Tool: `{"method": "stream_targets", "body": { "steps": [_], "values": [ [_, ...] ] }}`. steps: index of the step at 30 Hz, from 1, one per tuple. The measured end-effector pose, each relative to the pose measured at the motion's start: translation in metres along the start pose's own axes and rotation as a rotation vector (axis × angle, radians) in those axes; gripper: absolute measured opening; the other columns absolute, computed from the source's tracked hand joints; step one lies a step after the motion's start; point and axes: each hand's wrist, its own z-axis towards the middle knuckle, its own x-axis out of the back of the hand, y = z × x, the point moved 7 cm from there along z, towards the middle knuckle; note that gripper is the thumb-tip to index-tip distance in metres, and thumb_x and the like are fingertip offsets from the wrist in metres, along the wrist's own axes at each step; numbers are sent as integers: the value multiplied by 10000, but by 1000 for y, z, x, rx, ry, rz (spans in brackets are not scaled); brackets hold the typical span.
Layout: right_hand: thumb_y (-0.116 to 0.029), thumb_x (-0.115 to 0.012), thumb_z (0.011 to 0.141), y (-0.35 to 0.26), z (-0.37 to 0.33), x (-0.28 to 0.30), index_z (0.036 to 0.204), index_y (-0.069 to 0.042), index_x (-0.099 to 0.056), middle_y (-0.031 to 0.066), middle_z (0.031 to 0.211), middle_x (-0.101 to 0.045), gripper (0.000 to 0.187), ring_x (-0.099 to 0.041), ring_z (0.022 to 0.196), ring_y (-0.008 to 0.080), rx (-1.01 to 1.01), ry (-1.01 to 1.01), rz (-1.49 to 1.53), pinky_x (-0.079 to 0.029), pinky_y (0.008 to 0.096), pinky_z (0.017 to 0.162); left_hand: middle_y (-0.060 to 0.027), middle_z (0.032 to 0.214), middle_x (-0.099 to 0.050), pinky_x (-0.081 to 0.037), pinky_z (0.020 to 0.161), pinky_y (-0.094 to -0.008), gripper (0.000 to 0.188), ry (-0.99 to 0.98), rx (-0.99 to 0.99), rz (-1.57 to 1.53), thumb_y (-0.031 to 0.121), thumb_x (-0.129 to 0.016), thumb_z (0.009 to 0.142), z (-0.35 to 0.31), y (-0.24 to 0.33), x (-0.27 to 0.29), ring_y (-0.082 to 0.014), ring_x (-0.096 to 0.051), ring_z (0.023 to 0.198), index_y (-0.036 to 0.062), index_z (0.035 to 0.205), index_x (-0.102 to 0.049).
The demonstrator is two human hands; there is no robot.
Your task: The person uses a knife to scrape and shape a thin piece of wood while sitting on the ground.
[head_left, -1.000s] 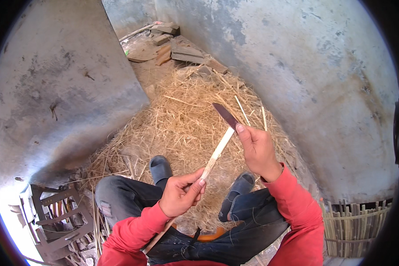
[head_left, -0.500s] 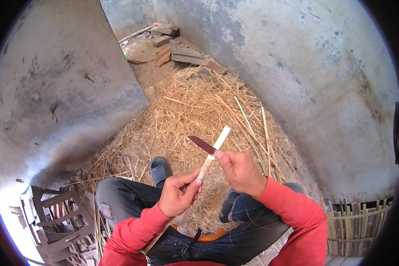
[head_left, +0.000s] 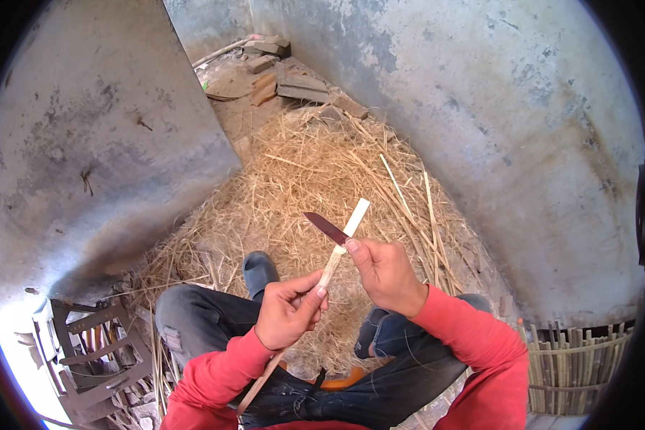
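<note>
Strip [head_left: 332, 266]: pale, held aslant above trousers [head_left: 337, 405], upper end away from body, lower part running down beside left sleeve [head_left: 218, 383]. Knife [head_left: 325, 228]: dark blade across strip below its upper end, tip pointing left and away. Left hand [head_left: 289, 309]: grip clamped on strip. Right hand [head_left: 389, 276]: grip clamped on knife, thumb close to strip. Beyond hands: heap of shavings [head_left: 294, 190]. Farther: bricks [head_left: 302, 89]. Far right: slatted basket [head_left: 577, 369] near wall [head_left: 509, 143].

Left hand [head_left: 288, 312] curled, right hand [head_left: 390, 277] curled farther forward, both gripping
</note>
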Motion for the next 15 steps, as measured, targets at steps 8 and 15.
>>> {"method": "stream_targets", "body": {
  "steps": [8, 15],
  "values": [
    [-367, -463, 1095, 23, -1, -14, 703, -65, -525, -49, 543, -386, 499, -356, 472, 58, -207, -175, 444, -268, 258, 442, -18, 818, -608, -396, 475, -190, 368, -59, 78, -93, 60, -568, 1037, 2, -5, 3, -29, -469, 566, -6, 1399, -568],
    [-386, -491, 1077, 30, 11, 20, 730, -44, -580, -27, 571, -461, 496, -412, 496, 83, -238, -9, 473, -321, 285, 473, -32, 826, -649, -384, 473, -198, 367, 18, -70, 56, 71, -604, 1020, 4, -2, 4, -36, -492, 562, -5, 1379, -587]
  ]
}}
